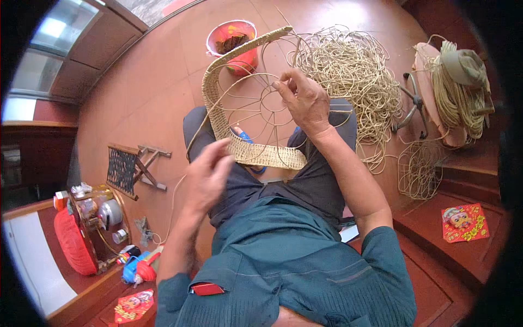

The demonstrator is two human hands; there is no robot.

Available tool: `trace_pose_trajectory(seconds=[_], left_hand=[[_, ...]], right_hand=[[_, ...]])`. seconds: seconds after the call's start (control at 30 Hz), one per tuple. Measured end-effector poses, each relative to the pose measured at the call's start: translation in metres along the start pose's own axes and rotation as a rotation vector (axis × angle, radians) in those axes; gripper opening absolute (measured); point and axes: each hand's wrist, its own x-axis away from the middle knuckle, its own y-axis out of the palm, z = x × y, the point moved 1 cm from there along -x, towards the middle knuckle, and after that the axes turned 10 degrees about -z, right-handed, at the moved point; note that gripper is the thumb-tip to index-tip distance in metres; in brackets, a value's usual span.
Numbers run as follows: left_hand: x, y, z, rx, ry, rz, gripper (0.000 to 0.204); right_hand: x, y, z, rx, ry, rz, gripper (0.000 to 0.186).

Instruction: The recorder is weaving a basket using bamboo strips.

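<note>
Over my lap sits a partly woven piece with a curved band of pale plaited cord [267, 155] and a round frame of thin spokes around a central ring [261, 102]. My right hand [308, 103] is closed, thumb and fingertips pinched beside the ring. Whatever lies between those fingertips is too small to make out. My left hand [207, 177] hovers at the near left end of the band, its fingers blurred by motion. A loose strand arches over the frame's left side, and another trails down past my left forearm to the floor.
Ahead stands a red bucket [242, 64] with brown material in it. A big tangle of cord [348, 71] covers the floor at the right, near a chair bearing coiled cord [457, 103] and a cap. A folding stool [122, 169] lies at the left. Red steps border the lower right.
</note>
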Motion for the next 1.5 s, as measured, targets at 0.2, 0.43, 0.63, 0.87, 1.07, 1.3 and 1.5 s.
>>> trace_pose_trajectory(seconds=[0.2, 0.43, 0.63, 0.87, 1.07, 1.3, 1.5], left_hand=[[-0.069, 0.080, 0.010, 0.445, 0.140, 0.068, 0.057], [-0.102, 0.098, 0.010, 0.538, 0.212, -0.007, 0.077], [-0.107, 0.107, 0.009, 0.680, 0.228, -0.035, 0.084], [-0.110, 0.114, 0.009, 0.941, 0.233, -0.071, 0.082], [-0.115, 0.118, 0.017, 0.665, 0.216, -0.089, 0.079], [-0.117, 0.094, 0.019, -0.301, 0.189, 0.245, 0.035], [-0.074, 0.089, 0.008, 0.132, 0.118, 0.165, 0.024]], right_hand=[[0.001, 0.000, 0.003, 0.023, -0.160, 0.008, 0.020], [0.007, -0.010, 0.001, 0.177, -0.233, -0.042, 0.010], [0.006, -0.001, 0.005, 0.228, -0.222, -0.017, 0.008], [0.005, -0.006, 0.006, 0.193, -0.212, -0.071, 0.013], [0.000, -0.016, -0.001, 0.039, -0.106, -0.145, 0.028], [0.000, -0.024, 0.004, -0.030, -0.127, -0.255, 0.031], [0.005, -0.012, 0.008, 0.009, -0.253, -0.146, 0.018]])
